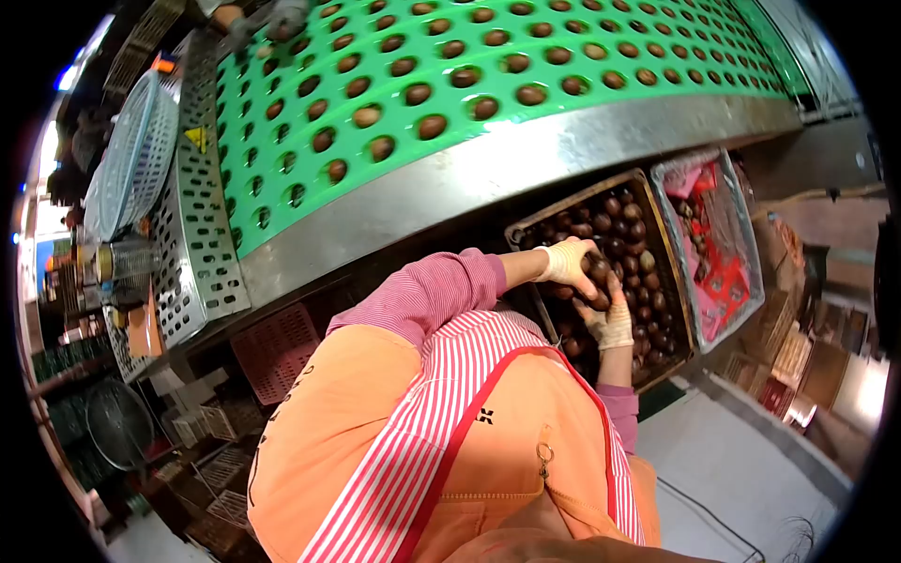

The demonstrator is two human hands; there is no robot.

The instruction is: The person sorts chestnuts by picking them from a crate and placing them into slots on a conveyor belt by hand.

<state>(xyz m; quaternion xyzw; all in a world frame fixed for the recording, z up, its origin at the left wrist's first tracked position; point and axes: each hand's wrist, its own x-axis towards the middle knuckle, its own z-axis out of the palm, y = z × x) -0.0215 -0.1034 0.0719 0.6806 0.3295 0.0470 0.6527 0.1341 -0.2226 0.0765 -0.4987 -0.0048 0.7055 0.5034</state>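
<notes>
Over a brown crate point(668, 246) full of dark reddish-brown, egg-sized round fruits point(648, 305), both hands are close together. My left hand point(566, 263), in a pale fingerless glove or wrap, curls around a few of these dark fruits at the crate's near left part. Just beside it, my right hand point(610, 321), wrapped the same way, has its fingers bent up against the same cluster of fruits. Exactly how many fruits are between the hands cannot be made out. Beyond the crate runs a green conveyor point(413, 117) with rows of holes, many holding a single fruit.
A metal ledge point(526, 150) edges the conveyor. Right of the crate stands a lined bin point(743, 253) with red and pink plastic and some fruits. At left are a perforated metal panel point(192, 235), a pale plastic basket point(141, 155) and a pink crate point(275, 352). Another person's gloved hand point(282, 19) is at the conveyor's far left.
</notes>
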